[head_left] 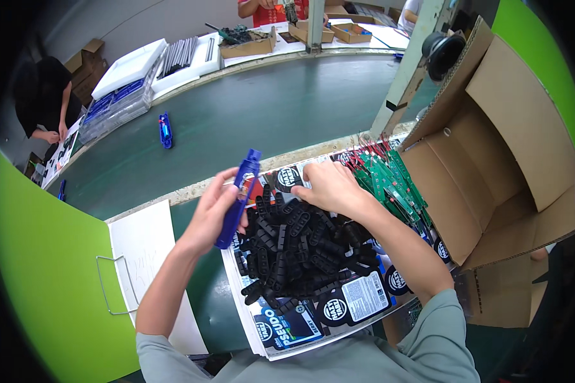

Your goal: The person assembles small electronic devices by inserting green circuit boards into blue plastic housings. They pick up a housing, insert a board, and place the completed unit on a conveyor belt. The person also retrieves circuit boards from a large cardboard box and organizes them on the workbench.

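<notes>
My left hand grips a long blue plastic shell, held tilted at the left of a pile of black parts. Small metallic and reddish pieces show in the shell's upper part. My right hand is over the far edge of the pile, its thumb and forefinger apart; nothing shows between them, and its other fingers are partly hidden. The black ribbed plastic pieces lie heaped on a stack of printed sheets in front of me. Green circuit boards with red wires lie just right of my right hand.
An open cardboard box stands at the right, near a metal post. Beyond the bench runs a green conveyor belt carrying another blue shell. A green panel stands at left. Co-workers sit across the belt and far left.
</notes>
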A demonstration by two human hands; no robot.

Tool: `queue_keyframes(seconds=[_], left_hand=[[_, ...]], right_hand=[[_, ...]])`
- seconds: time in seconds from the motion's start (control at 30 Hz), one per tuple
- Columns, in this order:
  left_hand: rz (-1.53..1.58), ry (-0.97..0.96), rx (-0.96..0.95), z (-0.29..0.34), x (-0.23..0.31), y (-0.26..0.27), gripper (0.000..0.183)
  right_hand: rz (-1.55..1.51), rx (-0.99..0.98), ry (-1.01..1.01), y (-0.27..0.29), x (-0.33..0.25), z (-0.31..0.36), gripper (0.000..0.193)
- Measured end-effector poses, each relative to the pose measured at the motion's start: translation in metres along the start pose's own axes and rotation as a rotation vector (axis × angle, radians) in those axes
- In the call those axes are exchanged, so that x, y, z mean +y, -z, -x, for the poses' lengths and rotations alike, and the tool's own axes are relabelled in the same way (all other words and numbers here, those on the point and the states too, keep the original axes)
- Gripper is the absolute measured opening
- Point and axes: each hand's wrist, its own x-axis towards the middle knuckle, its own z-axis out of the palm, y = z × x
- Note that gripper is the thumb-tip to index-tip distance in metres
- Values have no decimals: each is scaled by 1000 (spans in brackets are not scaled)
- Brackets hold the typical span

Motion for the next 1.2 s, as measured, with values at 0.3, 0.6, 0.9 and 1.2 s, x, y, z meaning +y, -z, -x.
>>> queue_keyframes(seconds=[0.3,0.6,0.9,1.2], left_hand=[[5,-166,30,3,-22,-13,52],[60,-255,63,14,-27,-21,47],[59,-275,33,25,-18,-31,38],[-62,-342,134,30,-17,-31,23]], right_hand=[[-135,253,176,-6,4,-4,25],[-578,389,236,41,-38,52,17],[-189,666,465,24,-73,45,12],[11,782,360,26,-92,53,36]])
